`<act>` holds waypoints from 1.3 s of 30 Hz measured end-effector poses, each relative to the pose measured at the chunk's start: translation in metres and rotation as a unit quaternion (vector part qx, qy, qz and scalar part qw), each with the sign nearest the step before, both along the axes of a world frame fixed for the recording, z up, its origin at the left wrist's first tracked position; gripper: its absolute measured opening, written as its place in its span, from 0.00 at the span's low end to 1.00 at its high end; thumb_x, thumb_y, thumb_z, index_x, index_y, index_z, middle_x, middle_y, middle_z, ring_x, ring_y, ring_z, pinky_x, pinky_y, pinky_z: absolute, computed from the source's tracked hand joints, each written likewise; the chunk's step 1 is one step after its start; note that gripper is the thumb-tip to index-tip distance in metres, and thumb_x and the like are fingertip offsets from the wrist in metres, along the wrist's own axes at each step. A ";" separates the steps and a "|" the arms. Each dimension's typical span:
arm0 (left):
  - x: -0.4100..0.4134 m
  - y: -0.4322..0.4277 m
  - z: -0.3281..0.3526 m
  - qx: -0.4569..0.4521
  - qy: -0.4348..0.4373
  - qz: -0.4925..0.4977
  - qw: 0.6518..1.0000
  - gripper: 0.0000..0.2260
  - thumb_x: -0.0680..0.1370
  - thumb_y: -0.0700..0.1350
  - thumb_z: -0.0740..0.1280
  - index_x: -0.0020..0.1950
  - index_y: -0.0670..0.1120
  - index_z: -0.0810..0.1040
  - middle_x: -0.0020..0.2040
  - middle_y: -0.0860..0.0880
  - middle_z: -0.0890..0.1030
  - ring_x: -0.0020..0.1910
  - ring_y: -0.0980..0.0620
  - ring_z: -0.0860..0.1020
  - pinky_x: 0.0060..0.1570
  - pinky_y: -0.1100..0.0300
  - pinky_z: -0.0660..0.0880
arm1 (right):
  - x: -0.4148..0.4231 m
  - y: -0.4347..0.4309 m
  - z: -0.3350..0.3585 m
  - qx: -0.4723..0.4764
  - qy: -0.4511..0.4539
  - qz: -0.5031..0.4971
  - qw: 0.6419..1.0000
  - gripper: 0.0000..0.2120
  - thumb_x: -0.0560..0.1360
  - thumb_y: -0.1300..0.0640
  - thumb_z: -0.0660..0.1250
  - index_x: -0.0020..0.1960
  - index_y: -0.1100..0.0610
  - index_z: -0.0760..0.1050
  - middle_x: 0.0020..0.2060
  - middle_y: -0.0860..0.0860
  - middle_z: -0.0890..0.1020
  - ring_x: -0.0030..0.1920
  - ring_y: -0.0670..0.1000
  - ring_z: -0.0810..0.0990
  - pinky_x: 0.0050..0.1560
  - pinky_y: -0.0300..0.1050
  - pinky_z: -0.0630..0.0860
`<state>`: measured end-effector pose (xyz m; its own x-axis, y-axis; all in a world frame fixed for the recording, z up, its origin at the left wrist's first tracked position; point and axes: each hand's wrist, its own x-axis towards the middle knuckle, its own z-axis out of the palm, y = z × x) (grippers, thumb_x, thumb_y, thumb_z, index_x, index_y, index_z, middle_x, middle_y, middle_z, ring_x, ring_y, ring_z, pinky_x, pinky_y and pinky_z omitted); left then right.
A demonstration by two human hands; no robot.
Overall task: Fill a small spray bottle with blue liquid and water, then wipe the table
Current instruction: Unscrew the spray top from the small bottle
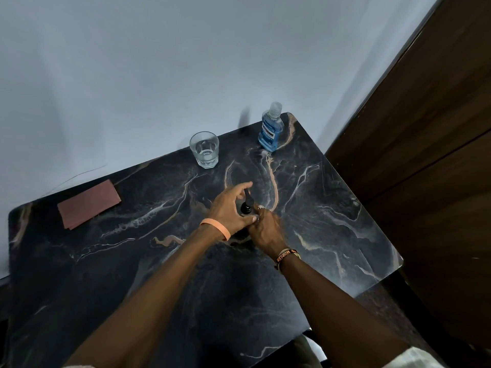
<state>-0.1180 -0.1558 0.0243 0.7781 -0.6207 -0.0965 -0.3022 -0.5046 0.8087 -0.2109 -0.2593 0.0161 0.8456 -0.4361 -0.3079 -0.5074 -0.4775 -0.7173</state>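
Observation:
A small black spray bottle (246, 205) stands at the middle of the dark marble table (132, 261), its nozzle pointing away from me. My left hand (230, 208) wraps round the bottle from the left, index finger stretched past the nozzle. My right hand (265, 229) grips the bottle's lower part from the right; the body is mostly hidden by both hands. A bottle of blue liquid (271, 128) with a clear cap stands at the far right corner. A glass of water (204, 149) stands at the far edge. A reddish-brown cloth (89, 204) lies folded at the left.
A pale wall runs behind the table. A dark wooden panel (425, 155) stands close to the table's right edge. The table's right corner (396, 258) is rounded and near my right arm.

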 end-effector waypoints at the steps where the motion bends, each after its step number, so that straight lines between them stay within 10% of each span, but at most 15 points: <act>1: 0.000 0.001 0.000 -0.008 0.007 -0.006 1.000 0.37 0.63 0.44 0.80 0.69 0.57 0.70 0.60 0.53 0.78 0.58 0.57 0.76 0.60 0.59 0.74 | 0.000 0.000 -0.001 0.000 0.002 0.000 1.000 0.13 0.75 0.58 0.61 0.58 0.54 0.76 0.42 0.56 0.83 0.43 0.59 0.82 0.44 0.60 0.80; 18: -0.001 0.002 0.004 -0.014 0.009 0.019 1.000 0.44 0.62 0.46 0.81 0.74 0.58 0.63 0.57 0.57 0.79 0.58 0.57 0.76 0.60 0.61 0.72 | 0.000 0.000 0.001 -0.011 -0.020 0.010 1.000 0.09 0.77 0.57 0.61 0.55 0.50 0.76 0.37 0.48 0.81 0.38 0.52 0.80 0.41 0.53 0.80; 39: 0.000 0.000 0.009 0.030 -0.050 0.015 0.998 0.16 0.63 0.47 0.81 0.49 0.51 0.83 0.48 0.54 0.84 0.48 0.55 0.80 0.51 0.59 0.76 | 0.001 -0.001 0.001 -0.004 -0.004 -0.002 1.000 0.08 0.76 0.52 0.65 0.49 0.56 0.77 0.37 0.53 0.82 0.38 0.55 0.81 0.40 0.55 0.80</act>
